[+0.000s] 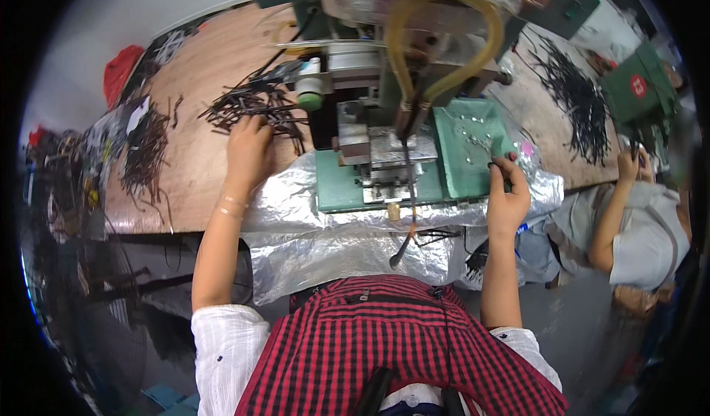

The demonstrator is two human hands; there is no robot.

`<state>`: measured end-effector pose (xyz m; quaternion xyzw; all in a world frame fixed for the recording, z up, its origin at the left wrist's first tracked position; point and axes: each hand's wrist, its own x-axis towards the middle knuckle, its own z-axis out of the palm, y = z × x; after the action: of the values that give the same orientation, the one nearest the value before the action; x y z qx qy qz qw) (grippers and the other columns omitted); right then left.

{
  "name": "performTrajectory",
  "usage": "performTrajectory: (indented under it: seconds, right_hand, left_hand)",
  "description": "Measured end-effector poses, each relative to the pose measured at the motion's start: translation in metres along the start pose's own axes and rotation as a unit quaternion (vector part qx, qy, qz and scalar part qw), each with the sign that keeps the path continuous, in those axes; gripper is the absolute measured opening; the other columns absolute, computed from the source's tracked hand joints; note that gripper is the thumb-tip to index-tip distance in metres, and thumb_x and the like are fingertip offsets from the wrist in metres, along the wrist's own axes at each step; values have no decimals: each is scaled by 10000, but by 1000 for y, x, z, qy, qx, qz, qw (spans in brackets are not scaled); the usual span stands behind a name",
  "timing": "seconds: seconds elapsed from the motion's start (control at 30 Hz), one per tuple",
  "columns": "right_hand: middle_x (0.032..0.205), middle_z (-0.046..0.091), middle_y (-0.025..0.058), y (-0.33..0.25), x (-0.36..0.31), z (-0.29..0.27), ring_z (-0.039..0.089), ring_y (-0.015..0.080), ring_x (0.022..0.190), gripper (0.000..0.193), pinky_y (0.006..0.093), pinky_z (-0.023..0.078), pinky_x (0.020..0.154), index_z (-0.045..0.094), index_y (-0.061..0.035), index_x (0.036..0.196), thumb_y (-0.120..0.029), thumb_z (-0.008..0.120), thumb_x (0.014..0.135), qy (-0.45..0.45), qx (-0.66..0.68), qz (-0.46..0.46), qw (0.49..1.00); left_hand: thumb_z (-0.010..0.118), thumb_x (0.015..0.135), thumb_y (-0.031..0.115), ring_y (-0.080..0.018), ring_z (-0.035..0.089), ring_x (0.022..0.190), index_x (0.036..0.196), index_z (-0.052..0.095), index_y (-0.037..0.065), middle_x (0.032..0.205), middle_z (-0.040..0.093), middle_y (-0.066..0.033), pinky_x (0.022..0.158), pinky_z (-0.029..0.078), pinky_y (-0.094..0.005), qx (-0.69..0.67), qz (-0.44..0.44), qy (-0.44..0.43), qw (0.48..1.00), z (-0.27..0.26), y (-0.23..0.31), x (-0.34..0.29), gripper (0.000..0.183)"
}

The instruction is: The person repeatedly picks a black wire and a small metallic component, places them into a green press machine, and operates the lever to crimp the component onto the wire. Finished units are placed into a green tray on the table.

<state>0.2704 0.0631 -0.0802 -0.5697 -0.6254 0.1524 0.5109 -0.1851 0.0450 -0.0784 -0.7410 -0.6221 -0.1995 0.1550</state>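
Observation:
My left hand (250, 150) rests at the near edge of a tangled pile of thin dark strips (255, 109), fingers bent into it and fingertips hidden. My right hand (509, 194) is by the right rim of a green tray (455, 172) holding small shiny pieces. Its fingers are curled together, with a tiny dark bit at the tips that I cannot make out. Between the hands stands a bench press machine (384, 150) on a green base. A dark cord-like strip (400, 253) hangs down in front of it, its lower end thicker and bent.
Another bundle of dark strips (144, 150) lies at the left of the wooden table (200, 61). More black strips (573, 98) lie on the right. Silver foil (288, 194) covers the front edge. A co-worker (643, 224) sits at the right beside a green machine (640, 83).

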Motion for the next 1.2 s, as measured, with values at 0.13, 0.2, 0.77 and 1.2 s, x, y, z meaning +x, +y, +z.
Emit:
performTrajectory:
  seconds: [0.13,0.2,0.77,1.2]
  right_hand:
    - [971,727,82,-41,-3,-7,672,171,921,131,296,507,857,725,2,1025,-9,675,904,10,61,30,998]
    - [971,729,90,-65,8,5,682,195,919,141,308,512,856,726,-2,1015,1,685,880,-33,109,-28,993]
    - [1241,646,139,-151,14,60,644,175,1089,546,308,495,961,489,39,1367,13,708,868,-128,414,77,898]
    - [1275,653,149,-16,60,14,620,223,1205,487,333,485,1005,554,-15,1353,68,570,874,21,188,46,981]
  left_hand:
    - [659,940,41,-179,679,909,1015,662,20,1051,720,-100,831,521,-294,-333,-226,151,903,-5,8,8,78]
    - [604,1002,42,-122,672,837,1081,638,8,1001,730,-112,793,515,-242,-502,-237,239,797,-19,19,22,92]
    - [627,1000,60,-147,645,655,904,672,-27,800,675,-87,583,547,-247,-516,-238,312,762,-106,145,34,138]
    - [861,730,79,-122,570,546,980,717,83,997,746,-100,462,401,-246,-245,256,244,903,-66,188,41,288]
